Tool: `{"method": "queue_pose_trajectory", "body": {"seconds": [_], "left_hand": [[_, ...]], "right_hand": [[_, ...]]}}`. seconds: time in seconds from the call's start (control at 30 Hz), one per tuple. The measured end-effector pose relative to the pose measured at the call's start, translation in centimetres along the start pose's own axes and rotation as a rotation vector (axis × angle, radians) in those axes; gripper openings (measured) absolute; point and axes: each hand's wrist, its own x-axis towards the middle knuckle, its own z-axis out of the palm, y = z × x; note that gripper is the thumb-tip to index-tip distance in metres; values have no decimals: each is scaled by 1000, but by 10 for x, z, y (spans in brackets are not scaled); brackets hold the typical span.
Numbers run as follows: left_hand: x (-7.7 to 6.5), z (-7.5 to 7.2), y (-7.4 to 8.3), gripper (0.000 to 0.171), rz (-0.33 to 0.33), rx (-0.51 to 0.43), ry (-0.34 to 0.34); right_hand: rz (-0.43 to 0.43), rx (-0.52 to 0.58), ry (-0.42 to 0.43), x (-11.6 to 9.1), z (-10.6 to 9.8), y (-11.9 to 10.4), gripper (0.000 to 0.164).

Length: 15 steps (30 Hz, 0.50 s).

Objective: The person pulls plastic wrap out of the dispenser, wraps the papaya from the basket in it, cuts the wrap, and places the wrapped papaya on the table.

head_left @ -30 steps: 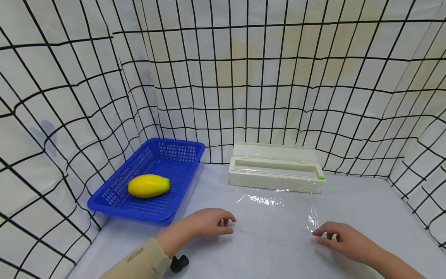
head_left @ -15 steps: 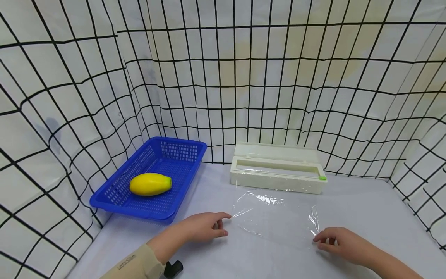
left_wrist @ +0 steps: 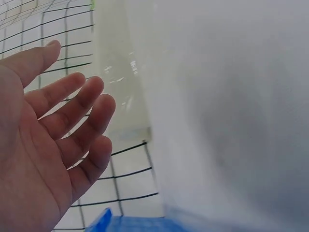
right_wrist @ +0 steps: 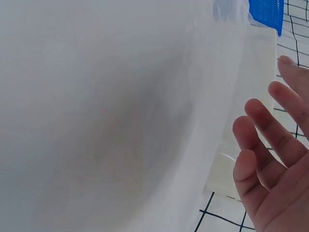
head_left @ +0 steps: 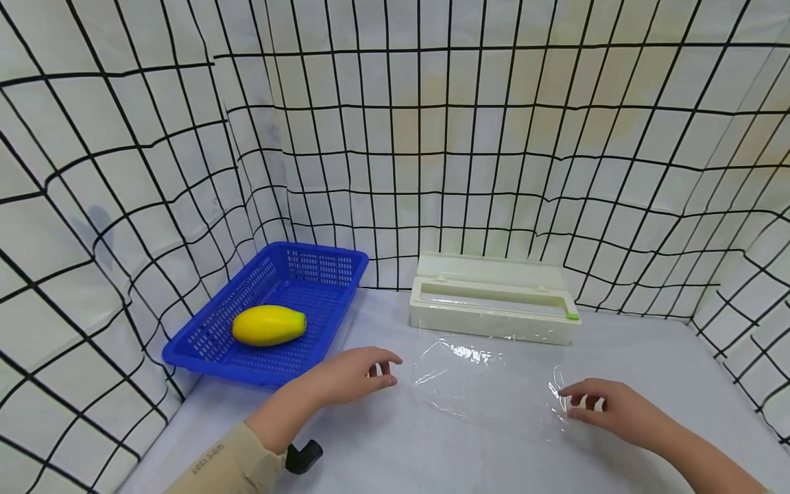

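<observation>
A sheet of clear plastic wrap (head_left: 487, 391) lies on the white tabletop, pulled out from a long cream wrap dispenser box (head_left: 494, 321) whose lid stands raised. My left hand (head_left: 352, 374) hovers left of the sheet, fingers loosely bent and nothing between them. In the left wrist view the left palm (left_wrist: 34, 140) shows bare. On the other side, my right hand (head_left: 617, 408) is over the sheet's right edge with relaxed fingers. The right wrist view shows its fingers (right_wrist: 275, 140) spread and holding nothing.
At the left stands a blue basket (head_left: 333, 319) with a yellow papaya-like fruit (head_left: 268, 326) in it. Black wire grid panels (head_left: 481, 151) over white sheeting enclose the back and sides. Below the left wrist shows a black camera mount (head_left: 304, 458).
My left hand has drawn back leftward, away from the sheet's edge. The right hand dipped to the sheet's right edge, then rose again. The sheet now lies flatter.
</observation>
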Motion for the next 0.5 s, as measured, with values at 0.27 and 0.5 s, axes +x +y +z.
{"method": "queue_pose_trajectory", "body": {"seconds": [0.27, 0.5], "left_hand": [[-8, -49, 5, 39, -32, 68, 154], [-16, -83, -5, 39, -42, 90, 225]], "right_hand": [[83, -38, 166, 19, -27, 7, 46], [164, -22, 219, 31, -41, 25, 54]]}}
